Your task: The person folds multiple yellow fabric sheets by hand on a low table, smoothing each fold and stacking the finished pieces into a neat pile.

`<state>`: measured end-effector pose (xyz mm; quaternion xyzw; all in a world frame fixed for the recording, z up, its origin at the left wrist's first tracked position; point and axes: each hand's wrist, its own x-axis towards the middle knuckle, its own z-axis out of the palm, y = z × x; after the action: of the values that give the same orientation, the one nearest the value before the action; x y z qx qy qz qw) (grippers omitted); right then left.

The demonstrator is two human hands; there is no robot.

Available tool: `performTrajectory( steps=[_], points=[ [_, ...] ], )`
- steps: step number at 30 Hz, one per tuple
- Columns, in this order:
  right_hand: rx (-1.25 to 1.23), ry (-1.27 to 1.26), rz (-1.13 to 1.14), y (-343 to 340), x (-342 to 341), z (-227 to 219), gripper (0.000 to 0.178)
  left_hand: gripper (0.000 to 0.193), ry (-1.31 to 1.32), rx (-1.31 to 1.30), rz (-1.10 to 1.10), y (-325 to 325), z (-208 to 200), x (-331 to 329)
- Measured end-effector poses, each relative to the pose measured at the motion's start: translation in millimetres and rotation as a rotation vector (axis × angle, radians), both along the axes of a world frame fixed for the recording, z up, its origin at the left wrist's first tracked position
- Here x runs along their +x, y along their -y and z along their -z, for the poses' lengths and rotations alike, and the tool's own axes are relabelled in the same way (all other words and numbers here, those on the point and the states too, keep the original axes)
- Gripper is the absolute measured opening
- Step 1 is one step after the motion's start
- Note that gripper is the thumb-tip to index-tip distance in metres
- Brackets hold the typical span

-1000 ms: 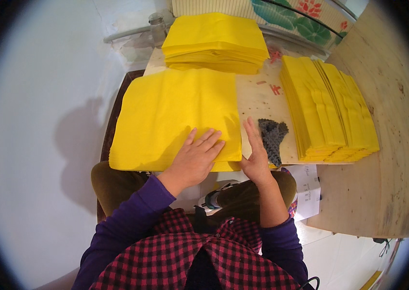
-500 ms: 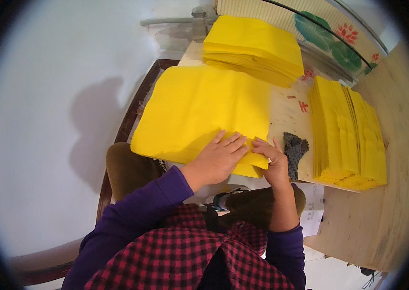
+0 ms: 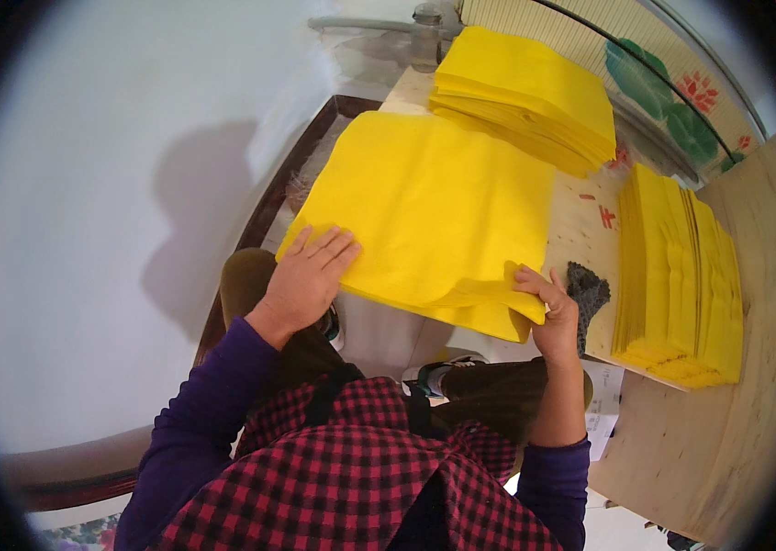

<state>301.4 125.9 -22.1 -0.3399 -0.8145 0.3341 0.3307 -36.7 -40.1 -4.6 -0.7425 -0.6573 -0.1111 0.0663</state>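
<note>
A wide stack of yellow cloth-like sheets lies on the table just beyond my lap, its long side running left to right and slanting nearer me at the right. My right hand (image 3: 553, 312) is at the near right corner, pinching the raised edge of the top yellow sheet (image 3: 434, 207) between thumb and fingers. My left hand (image 3: 310, 275) rests flat, fingers straight, on the near left corner. A white paper (image 3: 601, 413) at lower right carries print too small to read.
</note>
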Motion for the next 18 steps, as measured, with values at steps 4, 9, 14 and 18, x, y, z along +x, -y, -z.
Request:
performTrajectory(
  steps=[4, 9, 14, 18],
  points=[
    [-0.002, -0.002, 0.003, -2, 0, 2, 0.029, 0.049, -0.002, 0.022, 0.03, -3, 0, -22],
    [0.001, 0.001, 0.018, -2, 2, 5, 0.027, 0.042, -0.033, 0.04, 0.111, -9, -3, -34],
    [-0.024, -0.01, 0.027, -3, 2, 6, 0.025, 0.041, -0.008, -0.089, 0.11, -16, -11, -41],
    [-0.033, -0.008, 0.025, -2, 3, 6, 0.025, 0.042, 0.041, -0.081, 0.115, -15, -13, -47]
  ],
)
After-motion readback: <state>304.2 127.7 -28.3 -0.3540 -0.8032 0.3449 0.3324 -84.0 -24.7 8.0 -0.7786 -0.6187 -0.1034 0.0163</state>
